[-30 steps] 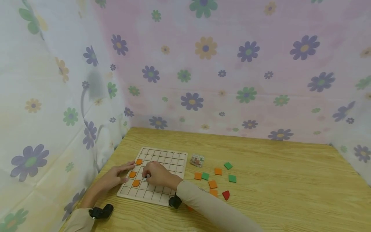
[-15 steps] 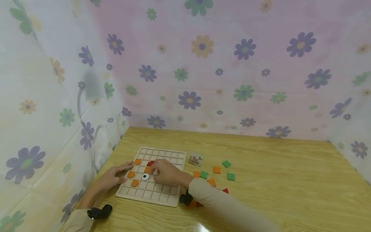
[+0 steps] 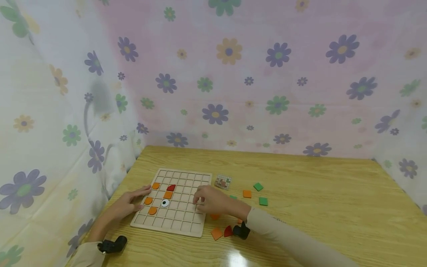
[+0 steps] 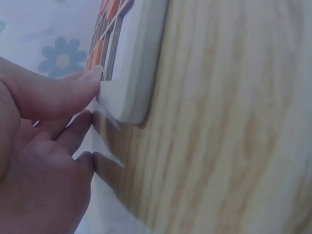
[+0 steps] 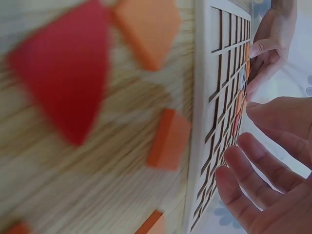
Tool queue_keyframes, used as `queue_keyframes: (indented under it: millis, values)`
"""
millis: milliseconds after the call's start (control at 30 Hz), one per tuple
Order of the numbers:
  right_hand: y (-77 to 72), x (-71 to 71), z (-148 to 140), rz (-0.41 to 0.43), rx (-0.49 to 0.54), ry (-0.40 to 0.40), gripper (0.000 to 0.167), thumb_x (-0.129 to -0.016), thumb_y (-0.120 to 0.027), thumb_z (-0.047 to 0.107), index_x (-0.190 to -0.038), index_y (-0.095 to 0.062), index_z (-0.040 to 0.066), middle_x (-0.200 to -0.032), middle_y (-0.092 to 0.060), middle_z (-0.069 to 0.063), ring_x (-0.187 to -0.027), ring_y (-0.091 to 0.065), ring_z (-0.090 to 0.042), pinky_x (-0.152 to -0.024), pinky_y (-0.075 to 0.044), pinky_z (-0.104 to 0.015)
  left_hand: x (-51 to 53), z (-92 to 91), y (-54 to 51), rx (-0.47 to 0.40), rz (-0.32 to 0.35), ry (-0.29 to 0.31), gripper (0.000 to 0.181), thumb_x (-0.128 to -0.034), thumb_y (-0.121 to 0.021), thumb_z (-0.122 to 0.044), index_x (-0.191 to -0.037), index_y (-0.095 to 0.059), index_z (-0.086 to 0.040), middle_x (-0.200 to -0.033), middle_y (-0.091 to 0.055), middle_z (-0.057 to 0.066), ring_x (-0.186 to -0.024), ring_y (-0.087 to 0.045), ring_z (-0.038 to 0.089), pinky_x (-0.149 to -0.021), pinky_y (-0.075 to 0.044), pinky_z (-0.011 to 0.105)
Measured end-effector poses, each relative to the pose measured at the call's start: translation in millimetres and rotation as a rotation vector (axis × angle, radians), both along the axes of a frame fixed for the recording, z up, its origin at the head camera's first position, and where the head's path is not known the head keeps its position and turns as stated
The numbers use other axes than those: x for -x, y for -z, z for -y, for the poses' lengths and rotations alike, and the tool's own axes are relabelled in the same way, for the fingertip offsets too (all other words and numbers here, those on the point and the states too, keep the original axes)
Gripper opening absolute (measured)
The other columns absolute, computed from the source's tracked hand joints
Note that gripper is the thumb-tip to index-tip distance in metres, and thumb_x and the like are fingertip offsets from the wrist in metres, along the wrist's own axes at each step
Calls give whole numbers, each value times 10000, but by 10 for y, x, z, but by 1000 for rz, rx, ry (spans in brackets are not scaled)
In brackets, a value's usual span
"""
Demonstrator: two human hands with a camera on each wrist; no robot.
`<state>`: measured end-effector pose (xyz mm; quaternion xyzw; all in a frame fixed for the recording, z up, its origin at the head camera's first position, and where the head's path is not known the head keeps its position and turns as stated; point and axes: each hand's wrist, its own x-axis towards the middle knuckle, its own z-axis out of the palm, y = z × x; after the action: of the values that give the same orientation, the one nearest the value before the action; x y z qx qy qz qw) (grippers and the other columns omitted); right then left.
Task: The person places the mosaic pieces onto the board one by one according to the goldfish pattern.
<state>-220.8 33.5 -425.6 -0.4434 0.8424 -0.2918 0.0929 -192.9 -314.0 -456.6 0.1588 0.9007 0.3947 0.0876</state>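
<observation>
A wooden grid board lies on the left of the table. On it are three orange round pieces near the left side, a red quarter-round piece, an orange square tile and a white eye piece with a black dot. My left hand rests at the board's left edge; in the left wrist view its thumb touches the corner. Over the board's right side hovers my right hand, fingers loosely bent, holding nothing; the right wrist view shows its fingertips spread apart.
A small patterned card lies right of the board. Loose green tiles, an orange tile, another orange tile and a red quarter-round piece are scattered around my right forearm. A flowered cloth hangs behind the table.
My right hand has let go of the eye piece on the board and moved right, uncovering the red piece and orange square. My left hand stays at the board's edge. The view shifts slightly.
</observation>
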Motion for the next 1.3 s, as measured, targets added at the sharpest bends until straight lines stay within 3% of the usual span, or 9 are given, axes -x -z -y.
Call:
queue_keyframes:
  millis: [67,267,333,533,700,833,967,1133,1300]
  values:
    - [2,-22,-81,13,-5,3,104,-854,-647,40,-912,-712,96,-925,-596,11,-808,-556,-122,-673,-454,-190,1,-1,-3,16,-14,0,566,-844,-632,-18,-1387,-474,-15,-1498,-317,163,-1381,-208,396,-1062,-189,525]
    - [17,-95,-332,0,27,-14,115,-856,-647,52,-941,-717,87,-947,-597,-9,-798,-560,-146,-669,-459,-200,4,8,2,-5,-2,1,561,-853,-629,-30,-1391,-473,-25,-1505,-311,149,-1391,-191,384,-1020,-191,153]
    - [14,-124,-407,8,15,-16,111,-860,-659,78,-952,-719,92,-950,-595,-3,-797,-555,-115,-674,-462,-198,3,12,1,-15,7,8,561,-856,-627,-34,-1393,-467,-19,-1508,-303,151,-1393,-179,391,-999,-195,121]
    - [14,-221,-588,43,-22,-12,116,-852,-687,96,-961,-719,116,-939,-604,30,-778,-554,-73,-685,-469,-197,1,15,-3,-12,9,-1,562,-848,-639,-52,-1385,-477,-17,-1508,-305,143,-1395,-168,399,-1086,-197,382]
    - [13,-327,-708,57,32,-30,127,-853,-669,55,-960,-714,104,-924,-624,8,-758,-568,-68,-668,-484,-206,-8,5,-12,-35,29,-8,571,-840,-638,-29,-1387,-473,-14,-1512,-295,148,-1397,-154,405,-1043,-154,595]
    - [58,-403,-783,45,53,-19,124,-841,-688,67,-958,-716,99,-918,-622,13,-735,-559,-41,-638,-482,-195,-17,6,-16,-48,38,-1,571,-849,-633,-39,-1394,-462,-12,-1518,-282,142,-1400,-142,398,-1083,-217,358]
    - [116,-471,-840,82,58,14,117,-832,-719,109,-948,-706,99,-901,-602,39,-682,-525,-10,-602,-460,-181,-19,10,-11,-61,37,12,565,-852,-627,-38,-1390,-461,1,-1515,-284,155,-1397,-138,404,-952,-190,65]
    - [179,-539,-882,128,83,39,135,-817,-736,101,-947,-702,103,-893,-584,50,-668,-506,4,-591,-452,-171,-14,12,-1,-53,15,15,561,-847,-640,-62,-1379,-477,0,-1502,-307,164,-1386,-163,411,-925,-166,33]
    - [208,-585,-879,103,127,24,144,-803,-725,26,-927,-709,98,-867,-588,43,-680,-497,-17,-584,-456,-177,-18,16,4,-45,-11,23,555,-849,-634,-64,-1375,-475,15,-1497,-308,178,-1379,-177,405,-950,-170,43]
